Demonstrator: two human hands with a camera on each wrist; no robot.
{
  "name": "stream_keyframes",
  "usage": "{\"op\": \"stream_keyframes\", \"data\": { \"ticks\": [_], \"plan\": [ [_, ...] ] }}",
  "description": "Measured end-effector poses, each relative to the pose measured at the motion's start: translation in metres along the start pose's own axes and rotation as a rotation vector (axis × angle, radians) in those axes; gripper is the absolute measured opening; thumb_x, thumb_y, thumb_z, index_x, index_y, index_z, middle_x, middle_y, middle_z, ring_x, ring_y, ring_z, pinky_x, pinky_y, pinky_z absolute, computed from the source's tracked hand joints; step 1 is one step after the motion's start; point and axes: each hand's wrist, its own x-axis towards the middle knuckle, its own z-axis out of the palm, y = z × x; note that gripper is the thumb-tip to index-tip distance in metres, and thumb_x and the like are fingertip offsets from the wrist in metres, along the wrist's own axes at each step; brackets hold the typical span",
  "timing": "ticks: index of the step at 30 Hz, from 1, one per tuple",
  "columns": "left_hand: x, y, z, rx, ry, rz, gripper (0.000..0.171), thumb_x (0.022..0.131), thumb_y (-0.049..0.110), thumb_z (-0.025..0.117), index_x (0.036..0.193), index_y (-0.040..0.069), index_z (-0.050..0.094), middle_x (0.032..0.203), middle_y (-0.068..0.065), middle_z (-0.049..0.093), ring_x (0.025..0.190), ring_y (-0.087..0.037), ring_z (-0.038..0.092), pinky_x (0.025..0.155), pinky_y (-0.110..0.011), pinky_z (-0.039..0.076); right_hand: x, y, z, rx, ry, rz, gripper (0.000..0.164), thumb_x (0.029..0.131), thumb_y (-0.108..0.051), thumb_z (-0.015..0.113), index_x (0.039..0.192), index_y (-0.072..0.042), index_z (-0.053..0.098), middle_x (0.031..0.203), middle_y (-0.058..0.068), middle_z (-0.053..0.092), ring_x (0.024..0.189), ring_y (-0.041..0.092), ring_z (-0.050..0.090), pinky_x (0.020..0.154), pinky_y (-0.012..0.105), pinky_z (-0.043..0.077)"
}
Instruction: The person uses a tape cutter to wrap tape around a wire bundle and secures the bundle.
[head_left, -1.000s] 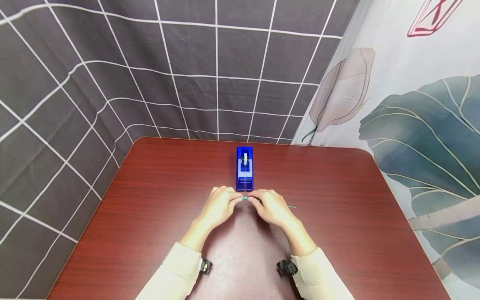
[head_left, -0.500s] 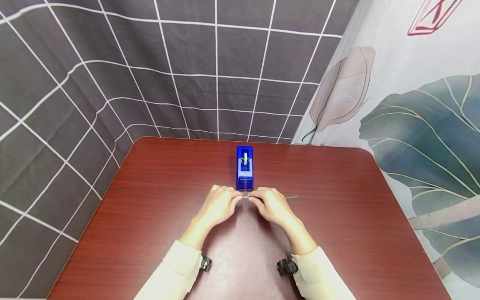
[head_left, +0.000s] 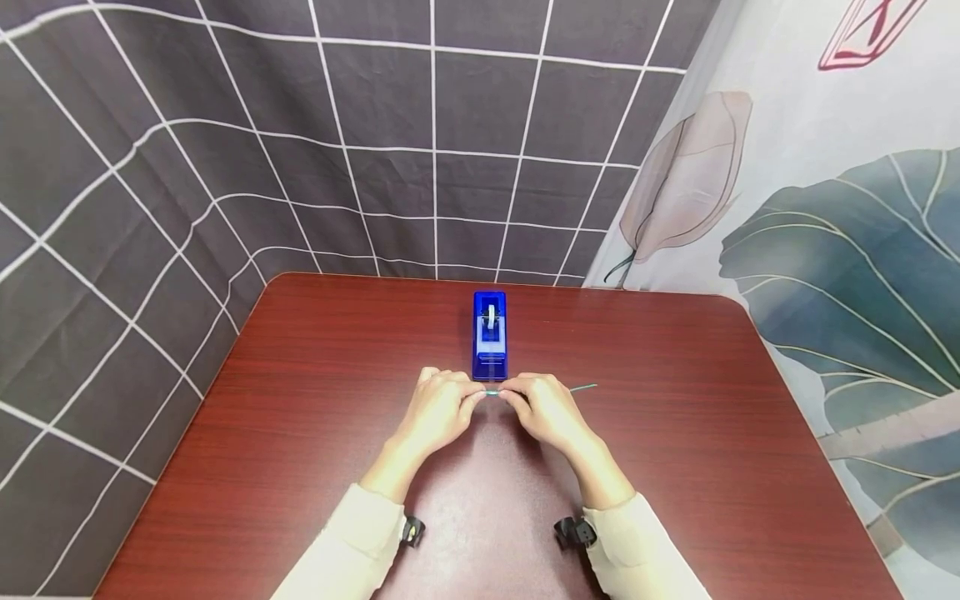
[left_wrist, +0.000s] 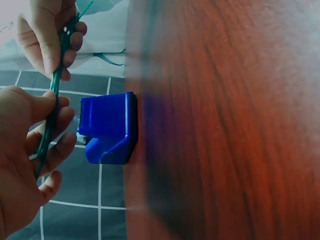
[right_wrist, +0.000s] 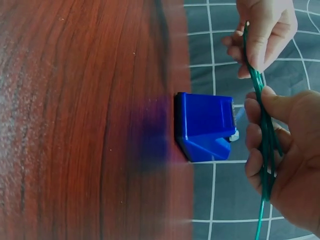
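Both hands hold a thin bundle of green cord (head_left: 492, 392) stretched between them, just in front of a blue tape dispenser (head_left: 491, 367). My left hand (head_left: 441, 410) pinches one end between thumb and fingers. In the left wrist view the folded strands (left_wrist: 52, 111) lie along its curled fingers. My right hand (head_left: 547, 411) pinches the bundle close beside the left, thumb on top. Several looped strands (right_wrist: 266, 145) cross the right palm in the right wrist view. One loose end of the cord sticks out to the right past that hand.
The dispenser stands on the reddish-brown wooden table (head_left: 360, 333), close beyond the fingertips. A grey gridded curtain (head_left: 382, 100) hangs behind the table, and a white leaf-patterned curtain (head_left: 795, 250) at the right. Each wrist carries a small black camera (head_left: 576, 533).
The cord's loose end at the right has swung up, away from the person. Both hands keep their grip on the bundle and have hardly moved.
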Motion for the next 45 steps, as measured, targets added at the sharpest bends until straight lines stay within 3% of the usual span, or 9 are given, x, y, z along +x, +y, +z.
{"op": "stream_keyframes", "data": {
  "ticks": [6, 13, 22, 30, 39, 45],
  "plan": [
    [0.0027, 0.0011, -0.0058, -0.001, -0.035, -0.015, 0.009, 0.095, 0.02, 0.07, 0.095, 0.017, 0.079, 0.077, 0.006, 0.067, 0.073, -0.016, 0.065, 0.074, -0.039, 0.045, -0.0002, 0.0019, 0.0026, -0.02, 0.045, -0.024, 0.004, 0.089, -0.009, 0.076, 0.093, -0.009, 0.078, 0.076, -0.002, 0.066, 0.064, 0.014, 0.058, 0.059, 0.035, 0.05],
    [0.0048, 0.0013, -0.0062, -0.081, -0.114, -0.087, 0.02, 0.102, 0.019, 0.061, 0.086, 0.013, 0.071, 0.07, 0.007, 0.05, 0.062, -0.014, 0.052, 0.061, -0.037, 0.048, 0.0008, 0.0031, 0.0038, -0.035, 0.094, -0.07, 0.006, 0.087, -0.009, 0.078, 0.093, -0.007, 0.078, 0.077, -0.001, 0.067, 0.069, 0.017, 0.061, 0.065, 0.037, 0.051],
    [0.003, -0.0017, -0.001, -0.107, -0.058, -0.071, 0.011, 0.097, 0.015, 0.068, 0.089, 0.011, 0.075, 0.07, 0.007, 0.053, 0.061, -0.012, 0.05, 0.059, -0.033, 0.046, 0.0, 0.0009, 0.003, -0.016, 0.039, -0.001, 0.009, 0.091, -0.011, 0.075, 0.098, -0.007, 0.078, 0.083, 0.0, 0.069, 0.069, 0.016, 0.06, 0.065, 0.037, 0.051],
    [0.0019, -0.0025, 0.0017, -0.11, -0.047, -0.076, 0.009, 0.096, 0.014, 0.069, 0.091, 0.012, 0.077, 0.071, 0.006, 0.057, 0.062, -0.012, 0.054, 0.062, -0.034, 0.047, 0.0008, 0.001, 0.0049, -0.031, -0.027, 0.017, 0.007, 0.095, -0.012, 0.07, 0.095, -0.009, 0.077, 0.086, 0.001, 0.072, 0.078, 0.019, 0.069, 0.071, 0.042, 0.055],
    [0.0021, -0.0014, -0.0008, -0.014, -0.099, -0.09, 0.014, 0.099, 0.022, 0.066, 0.094, 0.018, 0.078, 0.076, 0.007, 0.065, 0.077, -0.016, 0.067, 0.075, -0.038, 0.041, 0.0003, 0.0035, 0.0074, -0.07, 0.011, -0.062, 0.004, 0.091, -0.008, 0.073, 0.092, -0.008, 0.077, 0.077, 0.0, 0.066, 0.068, 0.018, 0.064, 0.065, 0.039, 0.053],
    [0.0035, -0.001, -0.0024, -0.044, -0.138, -0.101, 0.018, 0.103, 0.021, 0.059, 0.1, 0.015, 0.076, 0.089, 0.003, 0.072, 0.087, -0.02, 0.071, 0.077, -0.042, 0.05, 0.0005, 0.0039, 0.0082, -0.075, 0.052, -0.079, 0.004, 0.088, -0.006, 0.076, 0.092, -0.006, 0.077, 0.077, 0.001, 0.066, 0.068, 0.019, 0.064, 0.066, 0.039, 0.053]
  ]
}}
